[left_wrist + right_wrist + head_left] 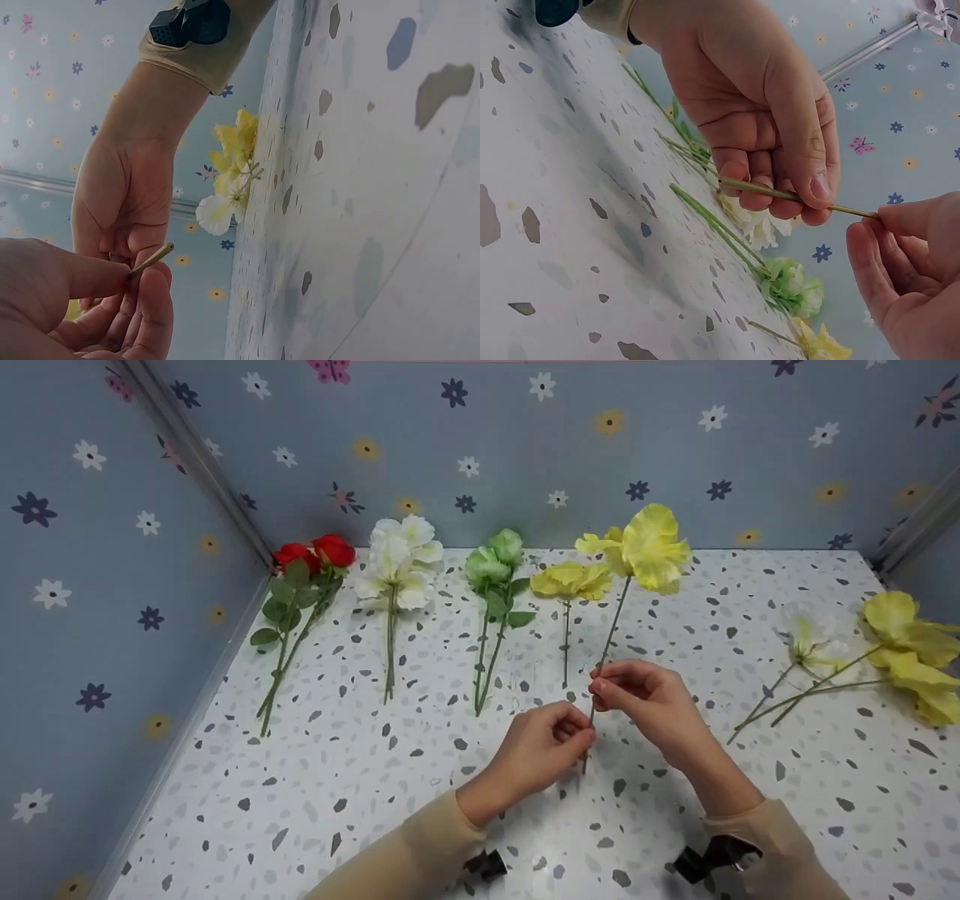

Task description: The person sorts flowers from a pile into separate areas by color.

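Note:
A yellow artificial flower stands tilted above the table, its thin stem pinched by both hands. The left hand grips the stem low, near its bottom end, between thumb and fingers. Higher up, the right hand pinches the same stem. From the left wrist view, the cut stem end pokes out past the left thumb. In the right wrist view a short length of stem shows between the two hands. Just left of it, a second yellow flower lies on the table.
On the speckled table, red roses, white flowers and green flowers lie in separate groups towards the back left. At the right lie a white flower and yellow flowers, stems crossing. Patterned walls enclose the table.

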Demonstrator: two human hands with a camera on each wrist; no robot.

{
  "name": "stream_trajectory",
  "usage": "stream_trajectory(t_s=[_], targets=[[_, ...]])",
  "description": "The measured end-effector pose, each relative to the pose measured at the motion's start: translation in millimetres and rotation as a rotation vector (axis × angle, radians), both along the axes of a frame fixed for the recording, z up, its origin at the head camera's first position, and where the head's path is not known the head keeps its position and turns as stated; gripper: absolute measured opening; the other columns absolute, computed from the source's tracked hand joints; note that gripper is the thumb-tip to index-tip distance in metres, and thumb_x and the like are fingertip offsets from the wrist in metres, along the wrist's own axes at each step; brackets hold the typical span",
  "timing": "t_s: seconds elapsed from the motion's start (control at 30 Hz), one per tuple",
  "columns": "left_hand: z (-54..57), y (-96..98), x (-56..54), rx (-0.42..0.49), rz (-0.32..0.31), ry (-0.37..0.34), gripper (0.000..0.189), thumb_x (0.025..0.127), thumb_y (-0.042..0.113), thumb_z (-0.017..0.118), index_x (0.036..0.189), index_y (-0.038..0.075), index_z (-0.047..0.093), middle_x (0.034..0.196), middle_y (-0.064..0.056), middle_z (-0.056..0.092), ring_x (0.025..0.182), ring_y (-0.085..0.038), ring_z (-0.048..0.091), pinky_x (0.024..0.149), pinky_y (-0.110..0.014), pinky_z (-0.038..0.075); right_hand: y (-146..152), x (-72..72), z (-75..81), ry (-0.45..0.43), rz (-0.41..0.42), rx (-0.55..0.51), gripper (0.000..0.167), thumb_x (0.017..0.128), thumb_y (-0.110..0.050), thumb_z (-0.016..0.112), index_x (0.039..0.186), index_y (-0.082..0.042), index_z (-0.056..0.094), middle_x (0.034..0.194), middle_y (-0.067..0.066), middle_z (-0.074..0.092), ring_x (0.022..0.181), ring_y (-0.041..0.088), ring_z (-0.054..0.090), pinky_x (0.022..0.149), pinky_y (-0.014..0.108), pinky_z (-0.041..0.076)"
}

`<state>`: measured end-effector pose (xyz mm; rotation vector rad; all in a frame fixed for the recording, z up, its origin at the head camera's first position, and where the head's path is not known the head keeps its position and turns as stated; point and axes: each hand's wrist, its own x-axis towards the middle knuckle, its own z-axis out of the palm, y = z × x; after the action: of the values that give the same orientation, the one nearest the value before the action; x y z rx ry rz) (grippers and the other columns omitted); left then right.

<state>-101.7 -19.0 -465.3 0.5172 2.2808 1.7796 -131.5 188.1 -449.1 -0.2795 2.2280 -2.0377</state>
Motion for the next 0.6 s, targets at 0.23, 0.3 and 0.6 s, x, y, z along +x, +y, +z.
stream_trajectory(t_s=[0.23,0.3,0.6], targets=[[4.9,-6.9,-10.7,-0.014,0.027,0.023,0.006,0.103,0.005,0.073,0.104,0.002,0.077,0.089,0.000,0.076,0.075,-0.006,0.070,0.068,-0.026,0.063,12,-3.7,6.1,0.040,-0.027,0.102,0.030,0.105,-0.009,0.075,0.130,0.007,0.072,0.112,0.018,0.076,0.095,0.025,0.076,0.087,0.032,0.064],[8.9,-10.2,-17.2,-0.020,0.056,0.027,0.005,0.103,0.005,0.073,0.104,0.002,0.078,0.088,0.000,0.076,0.074,-0.008,0.070,0.067,-0.026,0.062,20,-6.3,8.8,0.051,-0.048,0.156,0.031,0.105,-0.012,0.075,0.131,0.005,0.073,0.113,0.020,0.076,0.095,0.026,0.076,0.086,0.030,0.064],[18.0,-20.4,-63.9,-0.033,0.224,0.049,0.004,0.102,0.007,0.075,0.102,0.003,0.079,0.084,-0.003,0.075,0.070,-0.016,0.072,0.061,-0.027,0.060,78,-19.7,15.1,0.079,-0.202,0.467,0.037,0.108,-0.031,0.073,0.133,-0.004,0.073,0.115,0.013,0.076,0.092,0.009,0.068,0.072,0.021,0.056]])
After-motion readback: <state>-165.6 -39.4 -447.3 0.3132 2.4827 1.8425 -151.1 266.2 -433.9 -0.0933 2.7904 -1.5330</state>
